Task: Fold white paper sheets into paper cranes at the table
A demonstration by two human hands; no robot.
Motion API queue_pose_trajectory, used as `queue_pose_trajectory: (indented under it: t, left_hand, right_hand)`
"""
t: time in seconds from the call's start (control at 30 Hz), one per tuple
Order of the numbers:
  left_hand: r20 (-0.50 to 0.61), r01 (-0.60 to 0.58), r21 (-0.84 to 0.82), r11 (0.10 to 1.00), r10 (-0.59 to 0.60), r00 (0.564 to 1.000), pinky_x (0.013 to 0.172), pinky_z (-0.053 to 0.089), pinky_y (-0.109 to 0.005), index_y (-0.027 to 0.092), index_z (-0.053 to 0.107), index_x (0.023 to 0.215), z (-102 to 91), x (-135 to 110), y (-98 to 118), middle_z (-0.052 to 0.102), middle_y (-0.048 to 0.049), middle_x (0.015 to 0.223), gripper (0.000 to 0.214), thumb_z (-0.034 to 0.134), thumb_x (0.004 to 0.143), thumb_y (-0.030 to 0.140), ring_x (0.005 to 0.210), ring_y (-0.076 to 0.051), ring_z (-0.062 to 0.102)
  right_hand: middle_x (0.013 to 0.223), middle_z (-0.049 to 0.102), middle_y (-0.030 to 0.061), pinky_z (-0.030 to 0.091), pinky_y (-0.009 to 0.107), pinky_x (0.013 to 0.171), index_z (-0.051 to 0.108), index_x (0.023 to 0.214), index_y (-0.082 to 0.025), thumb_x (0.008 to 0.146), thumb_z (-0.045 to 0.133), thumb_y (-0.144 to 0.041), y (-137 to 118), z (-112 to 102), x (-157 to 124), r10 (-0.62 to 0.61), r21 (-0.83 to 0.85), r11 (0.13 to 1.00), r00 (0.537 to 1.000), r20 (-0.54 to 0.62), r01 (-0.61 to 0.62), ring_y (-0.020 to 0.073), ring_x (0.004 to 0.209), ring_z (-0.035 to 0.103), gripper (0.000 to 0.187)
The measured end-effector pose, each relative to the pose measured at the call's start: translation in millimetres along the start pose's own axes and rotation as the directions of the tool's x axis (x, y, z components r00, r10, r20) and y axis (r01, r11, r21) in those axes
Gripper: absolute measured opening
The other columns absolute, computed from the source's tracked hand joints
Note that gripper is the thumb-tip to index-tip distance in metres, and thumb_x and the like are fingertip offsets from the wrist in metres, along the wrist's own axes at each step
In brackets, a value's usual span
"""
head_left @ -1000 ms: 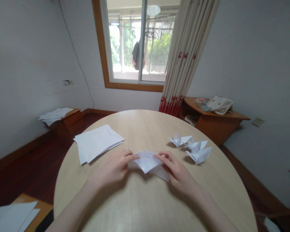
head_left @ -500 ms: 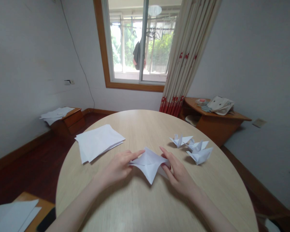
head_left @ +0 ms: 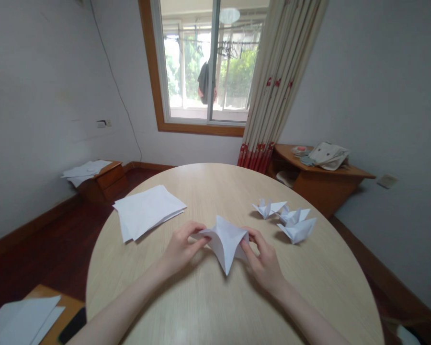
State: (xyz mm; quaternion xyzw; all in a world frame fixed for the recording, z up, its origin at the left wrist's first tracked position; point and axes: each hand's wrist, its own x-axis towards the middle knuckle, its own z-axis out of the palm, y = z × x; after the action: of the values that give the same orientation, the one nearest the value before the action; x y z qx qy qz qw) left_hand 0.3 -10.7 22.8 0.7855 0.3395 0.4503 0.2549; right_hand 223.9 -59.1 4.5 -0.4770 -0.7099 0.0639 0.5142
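Observation:
Between my hands is a partly folded sheet of white paper [head_left: 228, 242], with one point toward the window and another toward me. My left hand [head_left: 187, 244] pinches its left corner between thumb and fingers. On the opposite side, my right hand [head_left: 260, 256] grips the right edge, thumb on the near face and fingers behind. The paper bulges up along its middle and its sides curve inward. To the right stand several folded white paper cranes [head_left: 297, 230], close to one another. The underside of the folded paper is hidden.
A stack of white sheets [head_left: 149, 211] lies at the left of the round wooden table [head_left: 215, 311]. More paper [head_left: 25, 318] and a dark object [head_left: 72, 326] rest on a lower surface at the near left. A corner desk [head_left: 323, 184] stands beyond the table's right side.
My left fingers have gone from lying along the upper left edge to pinching the left corner. My right fingers have curled in around the edge. The paper's middle has risen and its sides bend more.

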Motion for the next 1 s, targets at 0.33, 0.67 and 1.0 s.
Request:
queue_pose_trajectory:
  t: [0.33,0.67,1.0]
  left_hand:
    - [-0.049,-0.270,0.049,0.962,0.272,0.961,0.076,0.050,-0.030,0.018,0.062,0.102,14.5,-10,-5,0.067,-0.0059,0.090,0.019,0.049,0.089,0.012,0.085,-0.018,0.061]
    - [-0.002,-0.306,0.032,0.952,0.306,0.952,0.080,0.053,-0.029,0.024,0.051,0.129,19.1,-16,-3,0.058,-0.0075,0.106,0.038,0.046,0.093,0.011,0.093,-0.016,0.060]
    - [-0.008,-0.272,0.073,0.960,0.273,0.962,0.086,0.051,-0.032,0.028,0.040,0.135,18.7,-16,-14,0.052,-0.0082,0.120,0.048,0.053,0.091,0.013,0.101,-0.018,0.058]
  right_hand:
    - [0.115,0.067,0.0104,0.051,0.030,0.089,0.054,0.122,-0.020,0.099,0.033,-0.031,-9,0,-3,-0.050,0.061,0.997,0.988,0.147,0.041,0.0206,0.107,0.063,0.033]
    - [0.128,0.058,0.0153,0.051,0.042,0.091,0.031,0.144,-0.021,0.094,0.047,-0.044,-8,1,-6,-0.191,0.018,0.981,0.948,0.255,0.192,0.0269,0.114,0.059,0.058]
    - [0.107,0.069,0.0096,0.055,0.030,0.079,0.047,0.127,-0.021,0.092,0.041,-0.013,-9,2,-5,-0.214,-0.016,0.975,0.958,0.193,0.222,0.0197,0.095,0.067,0.036]
